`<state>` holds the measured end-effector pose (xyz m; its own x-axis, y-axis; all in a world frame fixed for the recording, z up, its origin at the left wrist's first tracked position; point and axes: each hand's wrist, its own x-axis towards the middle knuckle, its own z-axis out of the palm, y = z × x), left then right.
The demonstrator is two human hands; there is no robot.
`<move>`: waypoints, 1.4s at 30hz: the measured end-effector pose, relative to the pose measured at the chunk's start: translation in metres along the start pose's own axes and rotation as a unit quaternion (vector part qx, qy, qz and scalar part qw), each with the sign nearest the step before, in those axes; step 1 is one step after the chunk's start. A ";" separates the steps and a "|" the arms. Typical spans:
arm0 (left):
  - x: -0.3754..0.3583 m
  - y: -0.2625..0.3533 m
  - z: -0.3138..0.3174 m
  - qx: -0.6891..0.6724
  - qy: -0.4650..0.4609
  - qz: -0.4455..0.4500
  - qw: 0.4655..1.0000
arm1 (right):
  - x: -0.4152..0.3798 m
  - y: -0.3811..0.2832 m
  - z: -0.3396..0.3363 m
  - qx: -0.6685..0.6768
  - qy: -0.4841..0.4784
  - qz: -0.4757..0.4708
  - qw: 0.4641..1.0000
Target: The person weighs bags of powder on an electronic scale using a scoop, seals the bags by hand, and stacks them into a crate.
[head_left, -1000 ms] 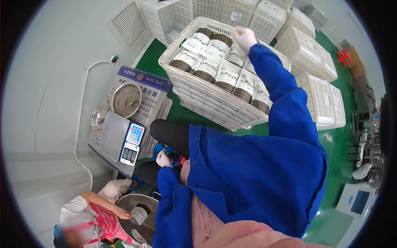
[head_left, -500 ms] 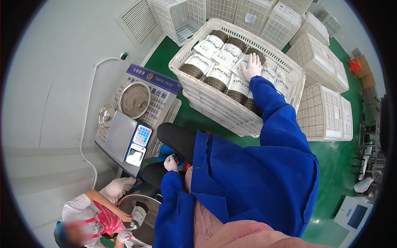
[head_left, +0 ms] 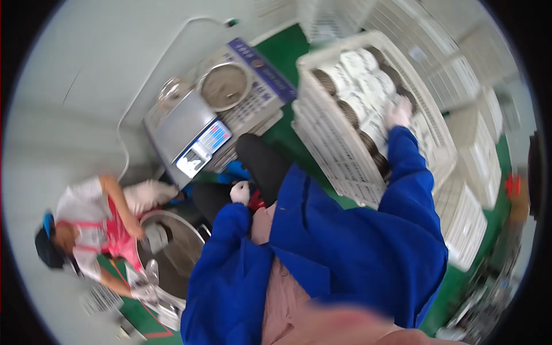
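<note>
My right hand (head_left: 399,112), in a pale glove, rests on the filled pouches (head_left: 368,95) with its fingers stretched over them; the view is smeared here. These pouches have white labels and dark patterned ends, and lie in rows in a white plastic crate (head_left: 339,172). Beside my knee, my left hand (head_left: 240,192), also gloved, is curled closed. What it holds, if anything, is hidden.
A scale (head_left: 190,126) stands left on a printed board (head_left: 264,75), beside a steel bowl (head_left: 248,86) of grey-brown powder. At lower left a co-worker (head_left: 86,224) holds a pouch (head_left: 156,237) over a large steel pot (head_left: 198,230). More white crates (head_left: 466,224) stand right.
The head view has turned, so the crate appears farther right and tilted. My right hand stays on the pouches, and my left stays by the knee. The co-worker's hands have moved slightly apart.
</note>
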<state>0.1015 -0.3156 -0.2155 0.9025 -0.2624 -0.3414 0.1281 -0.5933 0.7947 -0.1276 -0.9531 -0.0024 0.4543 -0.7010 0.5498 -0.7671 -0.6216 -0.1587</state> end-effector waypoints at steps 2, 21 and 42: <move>-0.012 0.032 -0.010 0.093 0.045 0.090 0.991 | 0.009 0.032 0.034 -0.061 -0.079 0.008 0.995; -0.021 0.025 -0.007 0.005 -0.027 -0.043 0.999 | -0.057 -0.439 -0.011 0.360 -0.172 -0.384 0.833; -0.030 0.058 -0.013 0.027 -0.063 -0.026 0.997 | -0.056 -0.526 0.158 0.118 -0.409 -0.270 0.864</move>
<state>0.0874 -0.3322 -0.1532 0.8359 -0.3210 -0.4452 0.1489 -0.6481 0.7468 0.3220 -0.6416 -0.0794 0.9589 -0.2397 -0.1516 -0.2740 -0.9213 -0.2761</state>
